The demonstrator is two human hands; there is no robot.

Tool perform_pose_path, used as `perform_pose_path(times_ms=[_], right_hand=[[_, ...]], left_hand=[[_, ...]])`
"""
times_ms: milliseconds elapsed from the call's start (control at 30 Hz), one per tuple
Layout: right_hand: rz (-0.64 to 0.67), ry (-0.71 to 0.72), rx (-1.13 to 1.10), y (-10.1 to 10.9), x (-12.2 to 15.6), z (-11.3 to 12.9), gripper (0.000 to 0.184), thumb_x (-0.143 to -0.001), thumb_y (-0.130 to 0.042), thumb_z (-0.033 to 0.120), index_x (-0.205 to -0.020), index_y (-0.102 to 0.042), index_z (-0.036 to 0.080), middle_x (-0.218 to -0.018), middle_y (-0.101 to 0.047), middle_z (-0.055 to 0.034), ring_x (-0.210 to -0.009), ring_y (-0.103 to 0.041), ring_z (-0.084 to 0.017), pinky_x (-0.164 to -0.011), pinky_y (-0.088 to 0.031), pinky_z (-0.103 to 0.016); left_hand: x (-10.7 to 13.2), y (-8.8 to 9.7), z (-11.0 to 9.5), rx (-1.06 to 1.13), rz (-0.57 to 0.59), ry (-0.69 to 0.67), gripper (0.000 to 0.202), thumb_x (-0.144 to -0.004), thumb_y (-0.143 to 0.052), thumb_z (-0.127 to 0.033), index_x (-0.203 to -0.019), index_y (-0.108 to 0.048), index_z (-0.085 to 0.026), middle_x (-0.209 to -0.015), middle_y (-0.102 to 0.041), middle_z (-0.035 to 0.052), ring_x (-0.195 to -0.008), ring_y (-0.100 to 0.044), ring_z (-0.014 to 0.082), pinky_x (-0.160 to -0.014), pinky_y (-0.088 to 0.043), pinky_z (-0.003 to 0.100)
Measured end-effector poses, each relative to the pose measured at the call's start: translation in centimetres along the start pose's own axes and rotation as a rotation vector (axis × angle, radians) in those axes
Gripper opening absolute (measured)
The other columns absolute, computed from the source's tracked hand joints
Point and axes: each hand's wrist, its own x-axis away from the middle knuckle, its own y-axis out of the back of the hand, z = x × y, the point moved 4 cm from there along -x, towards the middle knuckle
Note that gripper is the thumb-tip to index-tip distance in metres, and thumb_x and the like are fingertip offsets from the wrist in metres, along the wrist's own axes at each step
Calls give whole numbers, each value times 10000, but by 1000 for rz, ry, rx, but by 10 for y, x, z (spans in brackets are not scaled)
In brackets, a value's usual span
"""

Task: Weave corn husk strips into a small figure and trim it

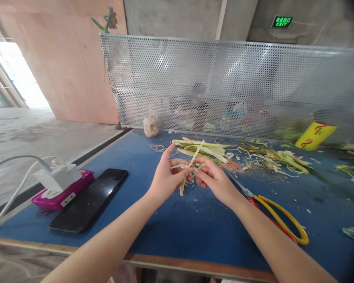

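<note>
Pale, flat strips that look like plant leaf or husk cross between my two hands above the blue table. My left hand [171, 173] pinches a long pale strip [197, 152] that slants up to the right, its lower end hanging beneath my fingers. Close beside it, my right hand [211, 177] has thumb and forefinger pressed together on the same strips where they cross. Just behind my hands lies a pile of green and pale leaf strips [212, 148]. Scissors [279, 214] with yellow and red handles rest by my right forearm.
At left on the table are a black phone [90, 200] and a magenta power strip [51, 198] with a white charger [60, 177] and cables. A perforated metal screen [224, 86] closes the back, near a wrapped roll [150, 126], a yellow tube [315, 135] and plant scraps [283, 160].
</note>
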Motion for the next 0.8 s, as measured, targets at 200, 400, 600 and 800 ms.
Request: perform_pose_path(times_ms=[200, 400, 600, 800], right_hand=[[-17, 86, -48, 6, 2, 9, 314, -816, -523, 308, -1113, -445, 241, -560, -381, 72, -512, -349, -94, -496, -301, -248], [12, 96, -99, 4, 1, 9, 323, -820, -519, 268, -1129, -438, 224, -549, -386, 81, -509, -353, -84, -502, -308, -239], [-4, 2, -132, 4, 0, 0, 266, -803, -534, 304, -1049, -483, 215, -522, -386, 84, -474, -361, -85, -486, -302, -245], [8, -36, -118, 1, -3, -2, 274, -798, -519, 376, -1011, -542, 204, -551, -509, 40, -498, -447, -101, -502, -345, -250]], left_hand=[[-1, 0, -2, 16, 23, 35, 858, -650, -709, -196, -1347, -209, -167, -732, -584, -2, -475, -548, 79, -340, -369, 161], [-4, 5, -8, 14, -13, 70, 759, -644, -713, -170, -1279, -301, -106, -695, -591, -10, -452, -507, 59, -347, -368, 165], [-7, 7, -4, -15, 6, 100, 788, -675, -687, -194, -1321, -248, -95, -701, -635, 30, -514, -579, 115, -358, -384, 179], [-5, 5, -4, -10, 24, 94, 773, -714, -643, -228, -1359, -230, -133, -815, -682, 84, -597, -625, 151, -383, -408, 186]])
